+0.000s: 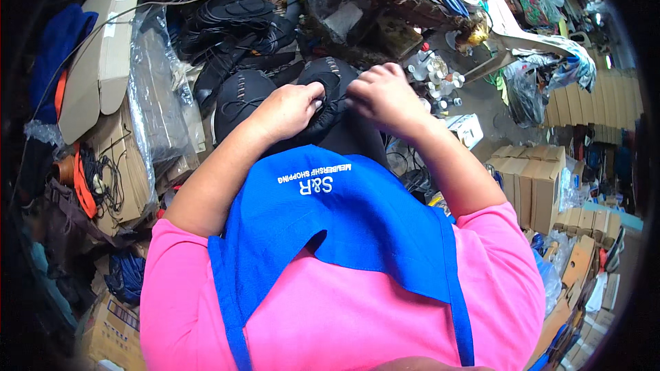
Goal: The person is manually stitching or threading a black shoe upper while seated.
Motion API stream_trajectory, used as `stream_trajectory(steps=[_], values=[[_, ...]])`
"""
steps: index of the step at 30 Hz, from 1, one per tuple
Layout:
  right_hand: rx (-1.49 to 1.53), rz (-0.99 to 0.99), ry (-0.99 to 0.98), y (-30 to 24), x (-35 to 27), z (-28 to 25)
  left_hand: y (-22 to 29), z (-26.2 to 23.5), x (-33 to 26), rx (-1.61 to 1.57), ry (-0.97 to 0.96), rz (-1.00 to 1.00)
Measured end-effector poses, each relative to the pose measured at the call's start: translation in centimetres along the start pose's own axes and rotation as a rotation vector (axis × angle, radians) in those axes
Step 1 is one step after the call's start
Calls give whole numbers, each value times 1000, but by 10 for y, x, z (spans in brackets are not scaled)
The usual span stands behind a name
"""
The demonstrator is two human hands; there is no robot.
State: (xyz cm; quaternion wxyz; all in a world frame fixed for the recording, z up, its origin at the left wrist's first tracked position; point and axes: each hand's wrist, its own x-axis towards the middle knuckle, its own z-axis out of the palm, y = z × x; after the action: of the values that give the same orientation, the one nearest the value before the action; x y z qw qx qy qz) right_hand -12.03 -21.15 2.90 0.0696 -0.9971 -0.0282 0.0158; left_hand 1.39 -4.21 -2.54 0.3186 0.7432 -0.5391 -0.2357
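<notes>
Head view, from left to right: flat brown cardboard boxes (103, 55) lie stacked beside clear plastic sheeting (155, 96). Next, the left hand (292, 106) closes its grip on the black rounded leather shoe upper (254, 93), fingers curled over its edge near the lap. Just beside it, the right hand (385, 96) pinches the same upper, fingertips bent onto the black material. A blue apron (344, 213) lies below both hands. Further right stand stacked brown cartons (536, 178).
</notes>
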Motion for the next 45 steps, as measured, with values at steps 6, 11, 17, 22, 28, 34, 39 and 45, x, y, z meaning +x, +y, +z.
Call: stream_trajectory(steps=[6, 11, 17, 22, 28, 34, 39, 45], values=[[-160, -42, -114, -9, 10, 10, -2, 2, 1, 30, -39, 25], [-121, -74, -179, -3, 12, 12, -9, -3, -9, -16, -56, 62], [-14, -94, -103, 13, -4, 27, -7, -12, -30, 106, -30, 101], [34, 127, -76, 63, -50, 34, -46, -41, -80, 85, 159, -21], [1338, 688, 185, 60, -30, 12, -33, -78, -92, -682, 414, -213], [2246, 197, 307, -13, 27, 11, 57, -57, -41, -1279, 91, 259], [1124, 71, -70, -17, -1, 7, 29, -45, -59, -424, -13, 99], [306, 583, 1, 103, -123, 40, -88, -140, -157, 503, 414, -318]])
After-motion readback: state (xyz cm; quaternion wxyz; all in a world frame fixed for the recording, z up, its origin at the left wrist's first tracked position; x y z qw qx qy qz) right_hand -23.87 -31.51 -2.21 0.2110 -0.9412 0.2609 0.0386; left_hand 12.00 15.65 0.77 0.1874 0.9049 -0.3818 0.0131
